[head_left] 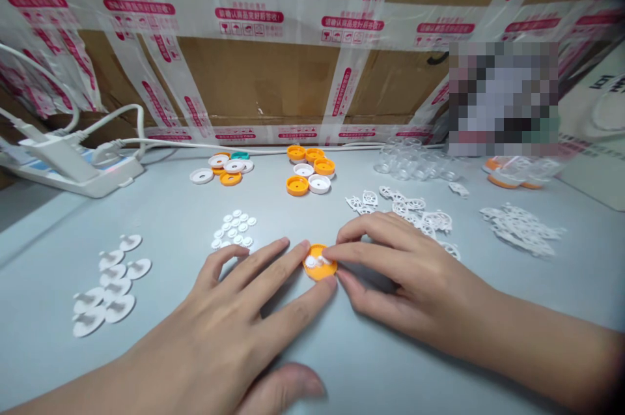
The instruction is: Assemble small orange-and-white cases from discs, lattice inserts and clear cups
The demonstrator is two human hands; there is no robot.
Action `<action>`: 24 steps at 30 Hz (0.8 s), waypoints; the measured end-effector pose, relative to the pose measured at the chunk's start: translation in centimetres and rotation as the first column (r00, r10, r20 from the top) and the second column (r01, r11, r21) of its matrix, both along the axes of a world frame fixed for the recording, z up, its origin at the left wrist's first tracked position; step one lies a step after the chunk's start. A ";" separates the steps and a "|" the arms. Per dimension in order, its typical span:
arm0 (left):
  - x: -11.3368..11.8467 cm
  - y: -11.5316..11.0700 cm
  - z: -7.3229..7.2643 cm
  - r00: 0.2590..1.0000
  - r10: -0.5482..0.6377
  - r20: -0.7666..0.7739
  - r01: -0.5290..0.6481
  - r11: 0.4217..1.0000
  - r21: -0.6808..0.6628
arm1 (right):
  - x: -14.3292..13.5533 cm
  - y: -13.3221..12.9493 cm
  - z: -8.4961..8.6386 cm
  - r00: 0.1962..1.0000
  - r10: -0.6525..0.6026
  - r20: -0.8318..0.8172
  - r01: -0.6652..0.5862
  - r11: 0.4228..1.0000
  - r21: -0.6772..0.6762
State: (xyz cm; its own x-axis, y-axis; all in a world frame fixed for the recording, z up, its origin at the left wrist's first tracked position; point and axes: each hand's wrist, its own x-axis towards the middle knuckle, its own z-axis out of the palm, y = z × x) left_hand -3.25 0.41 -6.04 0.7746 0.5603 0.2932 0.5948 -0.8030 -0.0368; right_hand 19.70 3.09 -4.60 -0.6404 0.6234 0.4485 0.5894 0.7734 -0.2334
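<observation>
A shallow orange round base (318, 275) with a toothed inner rim lies flat on the table. Inside it sits a small white gear (310, 262), and another white piece (323, 260) is partly covered by a fingertip. My left hand (254, 301) spreads over the table from the left, its middle and index fingertips holding the base at its left and lower rim. From the right, my right hand (400, 265) presses its index fingertip on the white piece inside the base. Its thumb is at the base's right edge; the exact grip is partly hidden.
Around lie white stemmed discs (116, 288), small white gears (234, 227), rings (231, 178), orange and white cups (297, 186), clear domes (415, 161), white openwork pieces (436, 221) and more flat white pieces (525, 230). A power strip (92, 180) and taped carton (263, 76) stand behind.
</observation>
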 end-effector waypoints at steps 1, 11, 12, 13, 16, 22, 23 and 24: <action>0.0 0.0 0.0 1.000 0.006 0.004 -0.006 1.000 -0.008 | 0.0 0.0 0.0 1.000 -0.005 0.002 0.005 1.000 -0.007; 0.0 0.0 -0.2 1.000 -0.001 -0.001 0.001 1.000 0.017 | 0.2 0.1 0.0 0.998 -0.012 -0.057 0.004 0.990 -0.139; -0.1 0.1 -0.1 1.000 -0.004 0.001 0.004 1.000 0.012 | 0.2 0.1 0.0 0.998 -0.009 -0.061 0.000 0.989 -0.149; 0.0 0.1 -0.1 1.000 -0.004 0.006 0.004 1.000 0.005 | 0.2 0.1 0.0 0.998 -0.007 -0.064 -0.003 0.987 -0.158; 0.0 0.0 0.0 1.000 -0.006 0.021 0.006 1.000 -0.010 | 0.2 0.1 0.1 0.996 -0.002 -0.089 -0.015 0.981 -0.191; 0.5 -0.9 0.6 0.998 0.070 -0.008 -0.070 0.998 0.000 | 0.1 0.2 0.4 0.988 -0.009 -0.154 -0.031 0.967 -0.253; 0.5 -1.0 0.7 0.998 0.061 -0.013 -0.061 0.998 0.000 | 0.2 0.2 0.4 0.988 -0.012 -0.157 -0.030 0.965 -0.261; 0.5 -1.1 0.8 0.999 0.049 -0.013 -0.049 0.999 -0.003 | 0.3 0.2 0.5 0.988 -0.015 -0.152 -0.027 0.962 -0.273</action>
